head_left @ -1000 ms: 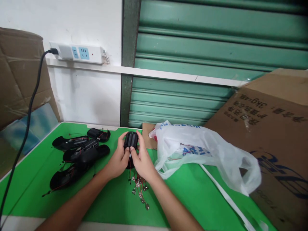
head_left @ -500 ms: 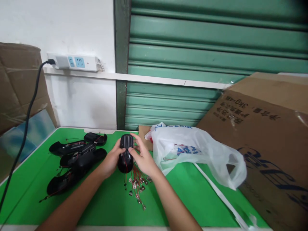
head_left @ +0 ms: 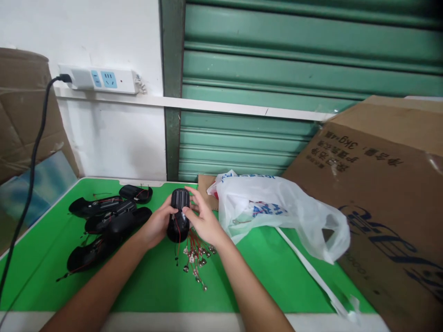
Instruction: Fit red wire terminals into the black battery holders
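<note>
Between my two hands is a glossy black plastic housing with a ribbed upper part and thin red wires trailing from its lower end. My left hand is closed on its left side, thumb on the front. My right hand grips the right side, its thumb pressed near the middle. Just below and right of the housing, a bunch of red wires with small round metal parts lies on the green table mat. Several similar black housings with wires lie in a loose pile to the left.
A white plastic bag lies right of my hands, with a white strip running toward the front edge. Cardboard boxes stand at right and left. A black cable hangs from the wall power strip.
The view has shifted slightly, so everything sits a little higher and further left. Both hands still hold the black housing in much the same grip.
</note>
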`<state>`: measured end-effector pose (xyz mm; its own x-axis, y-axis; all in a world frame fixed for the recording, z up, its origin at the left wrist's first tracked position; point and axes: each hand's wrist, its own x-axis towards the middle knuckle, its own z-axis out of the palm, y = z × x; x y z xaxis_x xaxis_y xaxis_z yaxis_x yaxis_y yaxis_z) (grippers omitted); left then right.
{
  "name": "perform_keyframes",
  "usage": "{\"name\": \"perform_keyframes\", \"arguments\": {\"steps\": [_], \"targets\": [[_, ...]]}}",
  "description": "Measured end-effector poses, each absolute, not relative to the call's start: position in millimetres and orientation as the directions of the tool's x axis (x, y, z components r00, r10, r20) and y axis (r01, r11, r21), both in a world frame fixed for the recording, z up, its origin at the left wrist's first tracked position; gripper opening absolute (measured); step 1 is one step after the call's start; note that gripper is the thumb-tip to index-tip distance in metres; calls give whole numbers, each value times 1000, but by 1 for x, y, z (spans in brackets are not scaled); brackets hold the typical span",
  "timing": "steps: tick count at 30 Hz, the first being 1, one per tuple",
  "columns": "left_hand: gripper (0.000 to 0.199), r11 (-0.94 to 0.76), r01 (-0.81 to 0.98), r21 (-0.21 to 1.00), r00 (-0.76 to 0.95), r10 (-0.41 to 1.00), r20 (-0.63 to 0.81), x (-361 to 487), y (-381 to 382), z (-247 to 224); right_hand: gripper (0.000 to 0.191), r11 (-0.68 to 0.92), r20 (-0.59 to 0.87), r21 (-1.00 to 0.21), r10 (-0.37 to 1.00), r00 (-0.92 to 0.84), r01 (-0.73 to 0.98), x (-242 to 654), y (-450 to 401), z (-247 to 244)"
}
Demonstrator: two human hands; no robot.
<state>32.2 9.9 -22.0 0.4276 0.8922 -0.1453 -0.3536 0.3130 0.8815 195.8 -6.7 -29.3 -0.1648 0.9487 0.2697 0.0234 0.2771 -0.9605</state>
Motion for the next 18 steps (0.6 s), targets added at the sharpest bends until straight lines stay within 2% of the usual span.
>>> {"name": "perform_keyframes", "arguments": {"steps": [4, 12, 18], "targets": [[66, 337, -357, 871, 450, 880, -156, 33, 9, -22, 54, 261, 255, -965, 955, -152, 22, 197, -6, -32], [63, 300, -367, 880, 500, 862, -85, 29, 9, -25, 53, 236, 235, -972, 958, -162, -12, 198, -4, -35], [76, 286, -346, 894, 519, 852, -72, 28, 7, -22, 60, 132, 141, -989, 973, -181, -63, 198, -6, -28]]}}
